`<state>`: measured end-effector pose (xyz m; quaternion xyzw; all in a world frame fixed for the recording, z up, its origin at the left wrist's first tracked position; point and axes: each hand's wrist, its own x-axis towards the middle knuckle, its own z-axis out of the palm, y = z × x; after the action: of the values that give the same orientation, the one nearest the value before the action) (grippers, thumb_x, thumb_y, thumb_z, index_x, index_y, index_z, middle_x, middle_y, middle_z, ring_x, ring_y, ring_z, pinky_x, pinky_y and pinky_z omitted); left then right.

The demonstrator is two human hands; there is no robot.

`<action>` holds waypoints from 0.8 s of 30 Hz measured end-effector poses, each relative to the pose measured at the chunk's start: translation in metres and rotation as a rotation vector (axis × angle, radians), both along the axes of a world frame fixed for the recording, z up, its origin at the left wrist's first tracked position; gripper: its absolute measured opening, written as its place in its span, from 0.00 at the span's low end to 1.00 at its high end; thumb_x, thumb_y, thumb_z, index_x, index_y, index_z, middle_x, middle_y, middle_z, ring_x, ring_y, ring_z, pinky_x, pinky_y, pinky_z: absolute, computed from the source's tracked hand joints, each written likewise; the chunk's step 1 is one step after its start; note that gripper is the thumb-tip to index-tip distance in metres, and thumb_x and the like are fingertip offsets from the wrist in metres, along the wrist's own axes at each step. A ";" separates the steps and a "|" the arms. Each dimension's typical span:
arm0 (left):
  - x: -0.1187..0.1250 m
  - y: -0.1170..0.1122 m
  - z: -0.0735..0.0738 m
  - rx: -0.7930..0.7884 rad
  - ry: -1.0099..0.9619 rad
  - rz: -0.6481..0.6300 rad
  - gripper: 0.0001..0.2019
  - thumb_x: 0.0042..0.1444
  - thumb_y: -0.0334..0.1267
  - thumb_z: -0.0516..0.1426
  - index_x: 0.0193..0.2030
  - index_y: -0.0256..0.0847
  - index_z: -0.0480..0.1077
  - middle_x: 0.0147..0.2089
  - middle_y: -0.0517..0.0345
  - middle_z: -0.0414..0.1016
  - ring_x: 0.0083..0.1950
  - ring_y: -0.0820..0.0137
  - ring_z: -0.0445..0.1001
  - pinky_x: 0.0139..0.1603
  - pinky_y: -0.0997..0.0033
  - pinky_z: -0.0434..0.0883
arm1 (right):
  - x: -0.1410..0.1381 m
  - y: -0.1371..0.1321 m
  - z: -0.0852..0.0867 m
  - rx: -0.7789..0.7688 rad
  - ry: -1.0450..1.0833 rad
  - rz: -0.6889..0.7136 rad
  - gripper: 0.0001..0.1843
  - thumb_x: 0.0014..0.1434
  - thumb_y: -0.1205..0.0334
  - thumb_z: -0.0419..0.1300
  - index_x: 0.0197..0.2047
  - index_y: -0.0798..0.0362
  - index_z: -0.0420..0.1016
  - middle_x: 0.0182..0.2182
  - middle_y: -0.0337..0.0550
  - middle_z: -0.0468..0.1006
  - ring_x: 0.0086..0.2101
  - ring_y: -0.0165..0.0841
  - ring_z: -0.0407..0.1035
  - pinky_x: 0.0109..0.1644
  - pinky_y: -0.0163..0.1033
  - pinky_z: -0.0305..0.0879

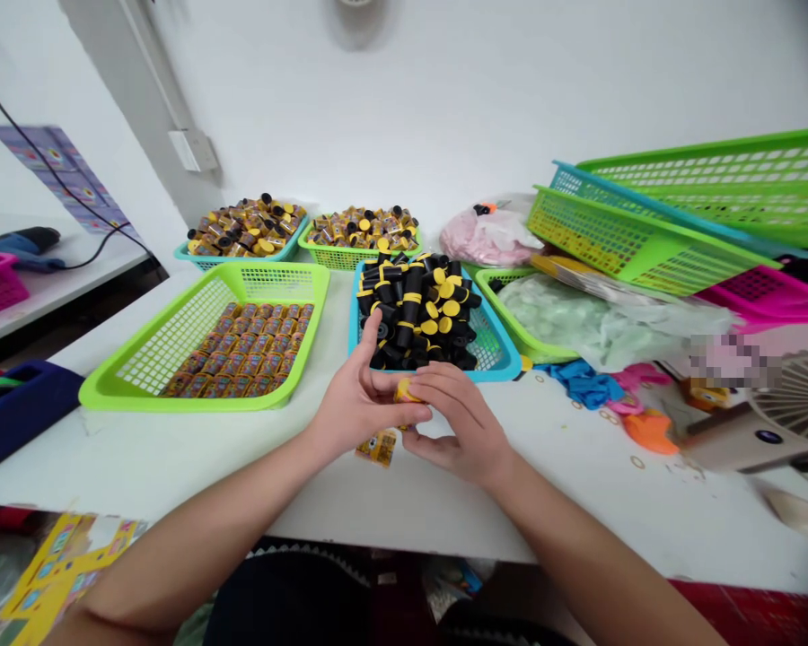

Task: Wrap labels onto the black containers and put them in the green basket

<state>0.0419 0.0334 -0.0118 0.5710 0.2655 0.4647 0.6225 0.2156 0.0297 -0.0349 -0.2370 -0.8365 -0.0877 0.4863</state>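
My left hand [351,402] and my right hand [463,418] meet above the table's front part, both closed on a small yellow-capped cylinder [405,391]. Fingers cover most of it. The left index finger points up, away from the grip. A yellow printed wrapper [378,449] lies flat on the table just below the hands. Right behind them stands a blue basket [505,366] heaped with black cylinders with yellow caps [412,312]. To the left, a green basket [202,402] holds rows of small printed-wrapped cylinders [250,348].
Two more baskets of wrapped cylinders, a teal one [208,262] and a green one [337,258], sit against the wall. Stacked baskets [619,247], plastic bags [579,314] and a fan [747,422] crowd the right. A blue tape dispenser [33,413] is at the left edge.
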 end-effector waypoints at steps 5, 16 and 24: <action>-0.007 -0.007 0.010 0.400 0.369 0.186 0.26 0.52 0.39 0.66 0.59 0.43 0.71 0.47 0.53 0.81 0.46 0.67 0.79 0.51 0.70 0.74 | 0.008 0.003 0.001 0.145 -0.011 -0.019 0.37 0.54 0.61 0.67 0.65 0.43 0.58 0.48 0.48 0.72 0.50 0.43 0.71 0.56 0.55 0.72; -0.101 0.135 0.069 0.184 1.110 0.576 0.20 0.59 0.46 0.61 0.54 0.39 0.65 0.41 0.57 0.80 0.38 0.72 0.78 0.40 0.74 0.72 | 0.043 0.050 -0.006 -0.153 -0.090 -0.598 0.23 0.62 0.58 0.57 0.60 0.53 0.67 0.50 0.55 0.73 0.50 0.48 0.70 0.52 0.53 0.69; -0.110 0.229 0.033 -0.028 1.467 0.557 0.17 0.64 0.42 0.57 0.56 0.37 0.68 0.55 0.49 0.71 0.51 0.61 0.74 0.50 0.55 0.75 | 0.042 0.046 -0.007 -0.189 -0.173 -0.642 0.16 0.65 0.58 0.52 0.51 0.52 0.76 0.48 0.47 0.78 0.46 0.39 0.74 0.45 0.42 0.69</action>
<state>-0.0679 0.2622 0.0216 0.6364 0.7483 0.1043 0.1557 0.2581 0.0761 -0.0415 -0.5239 -0.7618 -0.1780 0.3369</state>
